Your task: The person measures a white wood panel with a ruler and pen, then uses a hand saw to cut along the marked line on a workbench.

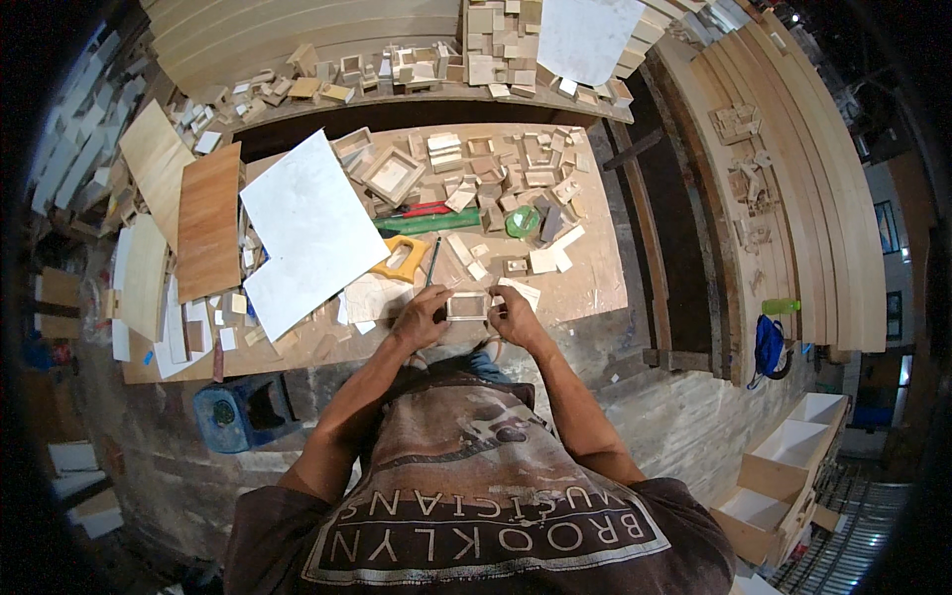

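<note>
A small rectangular wooden frame (467,306) is held level between my two hands, at the near edge of the workbench. My left hand (421,315) is closed on its left end. At the opposite end, my right hand (514,317) pinches the frame with bent fingers; its fingertips are partly hidden. Just beyond lie a dark pencil (434,260), a yellow saw handle (401,258) and a small wooden block (516,267). Pale wood offcuts (543,261) lie beyond my right hand. A marked sheet (377,299) lies beside my left hand.
On the workbench (595,273) are a white panel (309,233), a brown board (209,223), a green roll of tape (522,221), a red-handled tool (424,209) and a larger wooden frame (394,176). A blue stool (243,412) stands at left; stacked planks (793,198) lie right.
</note>
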The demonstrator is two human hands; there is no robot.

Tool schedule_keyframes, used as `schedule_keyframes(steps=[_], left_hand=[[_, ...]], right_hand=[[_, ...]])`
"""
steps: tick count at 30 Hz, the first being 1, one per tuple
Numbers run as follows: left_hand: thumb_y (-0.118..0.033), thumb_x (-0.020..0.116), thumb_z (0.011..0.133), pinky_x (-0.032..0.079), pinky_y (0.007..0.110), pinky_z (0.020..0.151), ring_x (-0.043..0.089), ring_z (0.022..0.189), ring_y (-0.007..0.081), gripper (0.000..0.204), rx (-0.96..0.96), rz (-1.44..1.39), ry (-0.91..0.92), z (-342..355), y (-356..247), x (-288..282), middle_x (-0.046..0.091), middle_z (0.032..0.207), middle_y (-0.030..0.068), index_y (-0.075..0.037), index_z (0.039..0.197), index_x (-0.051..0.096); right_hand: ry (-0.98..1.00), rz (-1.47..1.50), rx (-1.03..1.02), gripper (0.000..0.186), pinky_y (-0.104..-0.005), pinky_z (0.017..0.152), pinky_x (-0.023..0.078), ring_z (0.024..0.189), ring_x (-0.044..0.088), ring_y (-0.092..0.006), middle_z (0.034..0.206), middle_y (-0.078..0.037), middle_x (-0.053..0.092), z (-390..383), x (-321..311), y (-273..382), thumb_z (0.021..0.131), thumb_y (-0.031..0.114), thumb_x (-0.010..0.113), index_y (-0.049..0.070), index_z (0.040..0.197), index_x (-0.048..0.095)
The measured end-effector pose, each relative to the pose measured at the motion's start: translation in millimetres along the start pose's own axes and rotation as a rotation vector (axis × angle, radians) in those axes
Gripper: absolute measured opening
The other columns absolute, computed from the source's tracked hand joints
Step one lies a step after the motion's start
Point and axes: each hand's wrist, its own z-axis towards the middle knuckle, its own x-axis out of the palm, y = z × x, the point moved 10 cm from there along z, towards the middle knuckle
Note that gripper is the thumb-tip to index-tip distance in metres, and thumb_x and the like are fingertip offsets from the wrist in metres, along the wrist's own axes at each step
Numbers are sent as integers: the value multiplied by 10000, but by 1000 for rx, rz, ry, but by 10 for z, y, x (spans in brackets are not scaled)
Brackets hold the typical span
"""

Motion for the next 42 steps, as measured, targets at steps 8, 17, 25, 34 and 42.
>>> schedule_keyframes(steps=[8,17,25,34,42], left_hand=[[6,743,726,489,377,1045,578,1241,340,627,21,35,6,7,51,37,581,1335,180,9,1334,588],[46,700,704,501,386,1045,553,1284,345,654,7,55,29,-5,61,34,558,1376,174,-8,1345,581],[42,706,686,518,391,1002,599,1214,356,647,59,22,-38,-2,106,59,588,1322,188,15,1321,587],[-4,766,714,534,394,966,610,1189,357,628,83,12,-64,-13,98,48,598,1302,187,-5,1319,596],[-9,793,721,518,395,1007,591,1219,356,636,39,-9,-34,-6,14,9,583,1327,185,2,1324,590]], right_hand=[[-102,-305,238,481,-431,721,578,756,728,-377,783,-250,717,-46,48,-144,874,418,681,-61,880,726],[-68,-672,425,369,-460,711,599,790,741,-383,842,-234,736,127,106,237,847,367,676,7,857,758],[-145,-759,368,356,-433,652,599,727,742,-355,769,-211,731,142,166,231,833,376,688,29,792,758],[-127,-710,389,357,-433,690,595,724,736,-364,772,-212,729,132,152,186,825,374,688,27,804,769],[-10,-179,306,416,-421,777,584,851,729,-343,919,-216,736,54,-111,-144,835,284,718,0,1139,713]])
